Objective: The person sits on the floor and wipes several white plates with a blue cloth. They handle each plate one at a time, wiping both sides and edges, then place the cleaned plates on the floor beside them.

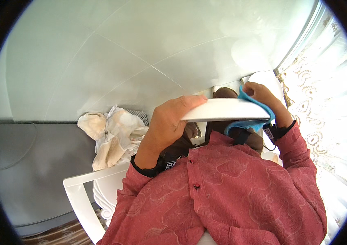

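Note:
My left hand [168, 122] grips the left end of a white, curved-edged object [222, 109], with the thumb below and fingers over the top. Seen nearly edge-on, it could be a plate or a shallow dish; its underside is mostly hidden. A blue cloth [260, 107] wraps around the right end of this white piece, and part of it hangs below the lower edge. At the cloth's upper edge, my right hand [260, 93] has its fingers curled on the fabric. Both are held in front of my chest, above my lap.
A white plastic chair's armrest [96, 176] is at my left. Crumpled pale cloths [121, 131] lie beside a smooth grey surface [47, 153]. Ahead rises a pale tiled wall [149, 43]. A rounded white surface [266, 79] lies beyond my right hand, near a patterned sheer curtain [317, 122].

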A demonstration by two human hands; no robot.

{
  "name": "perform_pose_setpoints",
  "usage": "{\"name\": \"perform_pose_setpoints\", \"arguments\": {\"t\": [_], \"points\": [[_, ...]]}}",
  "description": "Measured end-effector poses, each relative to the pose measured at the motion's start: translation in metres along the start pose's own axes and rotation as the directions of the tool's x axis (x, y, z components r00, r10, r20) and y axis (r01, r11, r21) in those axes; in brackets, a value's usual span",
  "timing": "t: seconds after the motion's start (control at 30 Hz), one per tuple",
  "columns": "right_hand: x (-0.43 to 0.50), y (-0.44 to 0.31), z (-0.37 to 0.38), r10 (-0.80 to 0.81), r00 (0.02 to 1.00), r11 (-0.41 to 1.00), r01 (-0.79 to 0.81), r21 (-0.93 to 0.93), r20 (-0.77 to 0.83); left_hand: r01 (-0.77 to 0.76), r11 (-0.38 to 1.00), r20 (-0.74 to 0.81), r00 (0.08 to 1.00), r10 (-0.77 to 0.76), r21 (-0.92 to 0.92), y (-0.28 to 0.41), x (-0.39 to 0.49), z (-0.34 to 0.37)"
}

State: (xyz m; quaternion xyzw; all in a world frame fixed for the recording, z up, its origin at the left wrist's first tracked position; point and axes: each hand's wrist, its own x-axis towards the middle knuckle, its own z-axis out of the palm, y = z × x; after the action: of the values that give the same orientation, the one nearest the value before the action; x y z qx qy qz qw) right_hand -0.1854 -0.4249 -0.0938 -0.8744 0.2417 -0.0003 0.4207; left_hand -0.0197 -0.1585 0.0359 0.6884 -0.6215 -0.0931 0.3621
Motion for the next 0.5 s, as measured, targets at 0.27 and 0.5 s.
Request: {"name": "perform_pose_setpoints", "arguments": {"t": [0.27,0.5], "points": [[-0.084,-0.060,-0.044,-0.072,0.993,0.956,0.040,0.292,0.098,-0.079,0.994,0.026,0.997,0.077,0.078,0.009,-0.012,0.001],[-0.090,-0.012,-0.011,-0.304,0.936,0.809,0.155,0.567,0.177,-0.155,0.984,0.057,0.987,0.150,0.088,0.001,-0.017,0.001]]}}
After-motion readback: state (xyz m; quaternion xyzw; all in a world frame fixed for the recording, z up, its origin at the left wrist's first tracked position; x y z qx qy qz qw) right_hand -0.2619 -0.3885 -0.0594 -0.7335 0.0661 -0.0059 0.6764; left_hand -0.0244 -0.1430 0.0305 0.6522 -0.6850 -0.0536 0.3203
